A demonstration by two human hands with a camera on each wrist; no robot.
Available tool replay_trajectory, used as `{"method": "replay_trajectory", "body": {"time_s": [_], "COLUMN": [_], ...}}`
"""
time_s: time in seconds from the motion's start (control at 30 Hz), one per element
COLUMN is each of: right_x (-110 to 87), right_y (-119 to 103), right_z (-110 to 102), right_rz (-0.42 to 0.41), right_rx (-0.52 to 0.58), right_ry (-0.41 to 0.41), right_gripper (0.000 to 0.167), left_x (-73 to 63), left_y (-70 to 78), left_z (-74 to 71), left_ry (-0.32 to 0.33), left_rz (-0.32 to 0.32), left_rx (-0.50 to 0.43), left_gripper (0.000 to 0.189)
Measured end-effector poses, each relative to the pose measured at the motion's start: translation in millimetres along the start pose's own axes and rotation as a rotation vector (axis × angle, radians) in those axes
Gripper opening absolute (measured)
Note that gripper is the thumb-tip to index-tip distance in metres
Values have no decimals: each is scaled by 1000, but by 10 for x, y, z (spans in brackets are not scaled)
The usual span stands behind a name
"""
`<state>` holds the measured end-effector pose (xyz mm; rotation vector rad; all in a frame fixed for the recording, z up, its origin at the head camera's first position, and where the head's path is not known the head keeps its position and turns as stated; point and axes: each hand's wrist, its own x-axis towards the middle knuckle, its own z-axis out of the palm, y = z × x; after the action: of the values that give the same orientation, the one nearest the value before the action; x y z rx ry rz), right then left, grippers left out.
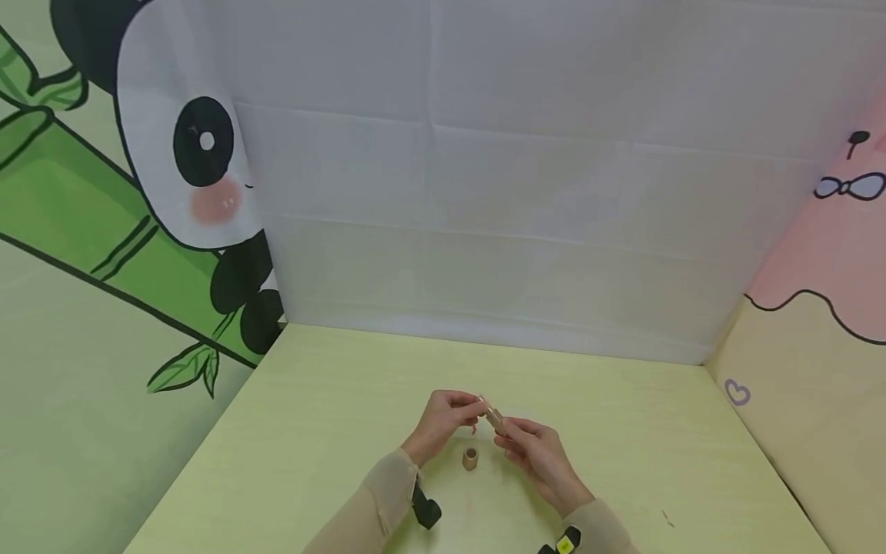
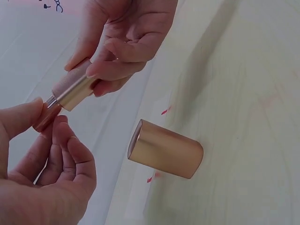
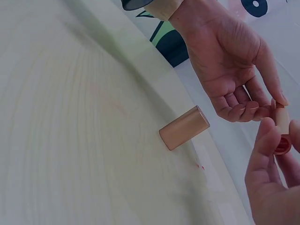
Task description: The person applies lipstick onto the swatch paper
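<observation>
A gold lipstick tube [image 1: 494, 419] is held between both hands above the table. My right hand [image 1: 543, 460] grips its wide gold body [image 2: 75, 86] between thumb and fingers. At the other end, my left hand [image 1: 443, 423] pinches a small copper-coloured part [image 2: 47, 118] between thumb and fingertips. A silvery neck [image 2: 51, 101] shows between the two parts. The right wrist view shows a red round end [image 3: 282, 145] by the right fingers. Below the hands, a hollow gold cap [image 1: 471, 459] stands upright on the table, touched by neither hand.
The pale yellow table [image 1: 346, 385] meets a white cloth backdrop [image 1: 484, 231] behind. Printed side panels flank it, with a panda [image 1: 187, 154] on the left. Small red marks [image 2: 165, 111] and a thin dark mark [image 1: 667, 518] lie on the tabletop.
</observation>
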<state>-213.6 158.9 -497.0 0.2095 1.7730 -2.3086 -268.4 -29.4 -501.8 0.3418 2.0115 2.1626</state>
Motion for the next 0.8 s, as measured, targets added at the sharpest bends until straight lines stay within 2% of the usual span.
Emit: {"method": "replay_trajectory", "body": {"time_s": [0.2,0.37,0.57,0.8], "right_x": [3,-6,-11,-16], "right_y": [-13,-21,-31,-4], "right_z": [-26,-40,-58,-109], "right_rz": [-28,-38,-50,-57], "right_rx": [36,27,-2,-24], "right_ry": [-33,-28,-8,-13], "right_gripper": [41,34,33,33], "left_x": [-9,-89,-197,-277], "left_y": [-4,54,80,-29], "left_z": [-22,-23,-84,-156], "left_ry": [-25,-34,-52,-112], "left_rz": [13,16,25,5], "left_rx": [30,82,183,337], "left_gripper": [20,22,30,43]}}
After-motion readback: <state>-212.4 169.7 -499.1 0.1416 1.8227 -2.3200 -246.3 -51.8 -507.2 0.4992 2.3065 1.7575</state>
